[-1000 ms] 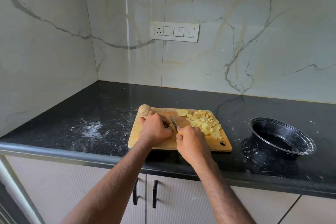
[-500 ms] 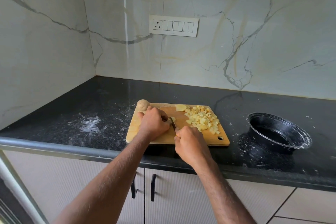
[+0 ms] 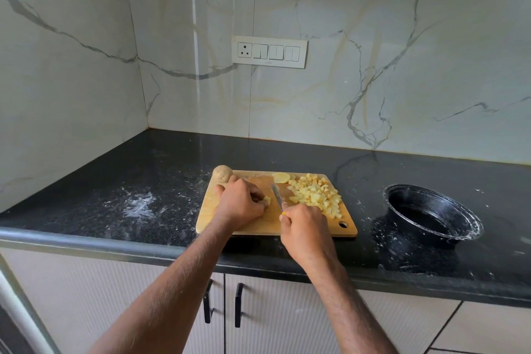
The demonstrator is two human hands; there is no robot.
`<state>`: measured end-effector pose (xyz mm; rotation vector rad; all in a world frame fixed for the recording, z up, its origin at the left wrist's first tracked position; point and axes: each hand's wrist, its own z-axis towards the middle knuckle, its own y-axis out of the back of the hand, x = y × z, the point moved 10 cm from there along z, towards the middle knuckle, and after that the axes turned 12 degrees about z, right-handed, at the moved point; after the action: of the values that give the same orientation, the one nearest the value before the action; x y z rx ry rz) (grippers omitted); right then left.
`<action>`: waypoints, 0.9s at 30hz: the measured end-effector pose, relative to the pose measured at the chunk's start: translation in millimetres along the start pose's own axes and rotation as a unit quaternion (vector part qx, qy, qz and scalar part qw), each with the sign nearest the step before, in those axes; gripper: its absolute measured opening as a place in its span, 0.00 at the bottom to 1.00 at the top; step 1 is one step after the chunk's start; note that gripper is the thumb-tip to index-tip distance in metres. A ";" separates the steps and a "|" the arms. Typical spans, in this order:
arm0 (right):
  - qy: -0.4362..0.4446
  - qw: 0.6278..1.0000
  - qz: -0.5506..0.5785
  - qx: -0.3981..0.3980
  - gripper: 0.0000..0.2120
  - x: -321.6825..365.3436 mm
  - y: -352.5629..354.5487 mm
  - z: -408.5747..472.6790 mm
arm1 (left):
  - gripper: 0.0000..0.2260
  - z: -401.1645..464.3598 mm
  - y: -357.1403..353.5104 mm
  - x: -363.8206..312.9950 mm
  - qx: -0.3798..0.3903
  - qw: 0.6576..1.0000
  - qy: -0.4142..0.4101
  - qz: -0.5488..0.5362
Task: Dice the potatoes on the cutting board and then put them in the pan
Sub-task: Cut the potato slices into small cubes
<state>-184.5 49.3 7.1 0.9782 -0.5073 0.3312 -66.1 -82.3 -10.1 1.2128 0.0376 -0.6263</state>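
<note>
A wooden cutting board (image 3: 258, 224) lies on the black counter. On its right half sits a heap of diced potato (image 3: 316, 195), with a potato slice (image 3: 281, 177) behind it. My left hand (image 3: 240, 201) curls over a small potato piece (image 3: 267, 200) on the board. My right hand (image 3: 306, 227) grips a knife (image 3: 277, 195) whose blade points away from me, just right of that piece. A whole unpeeled potato (image 3: 222, 173) rests at the board's far left corner. The black pan (image 3: 465, 224) stands to the right of the board.
The black counter (image 3: 129, 181) carries white powdery smears left of the board and around the pan. Marble walls close the back and left side. A switch panel (image 3: 269, 51) sits on the back wall. Cabinet doors with black handles (image 3: 238, 304) are below the counter edge.
The knife blade has shifted a little right, away from my left hand, and the small potato piece now shows at my fingertips. The camera view has tilted slightly.
</note>
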 end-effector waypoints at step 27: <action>0.013 0.999 -0.034 0.029 0.09 20.6 -23.8 11.2 | 0.05 4.1 -5.9 5.6 -0.004 1.000 0.004 0.003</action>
<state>-158.7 28.1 6.8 1.0429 -0.4430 0.2988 -65.5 -89.6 -15.6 1.2067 0.0430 -0.6161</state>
